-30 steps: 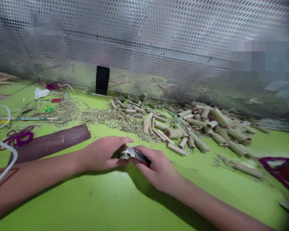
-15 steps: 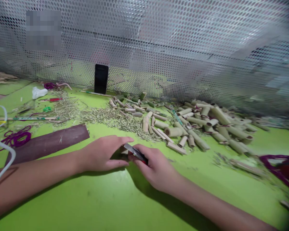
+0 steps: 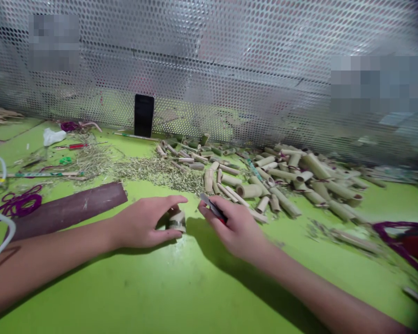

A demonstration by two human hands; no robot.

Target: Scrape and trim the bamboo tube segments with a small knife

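Short bamboo tube (image 3: pixel 177 221) resting on desk (image 3: pixel 132 287), lower centre, now separated from utility knife (image 3: pixel 212 206). Left hand (image 3: pixel 142 222) spread around tube, contact unclear. Right hand (image 3: pixel 238 229) clamped on knife, moved rightward. Bamboo pile (image 3: pixel 299 181) beyond, right.

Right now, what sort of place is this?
Probably a bamboo workshop: pale cut bamboo tubes heaped on a green table, loose bamboo shavings, and a red-handled utility knife in the right hand.
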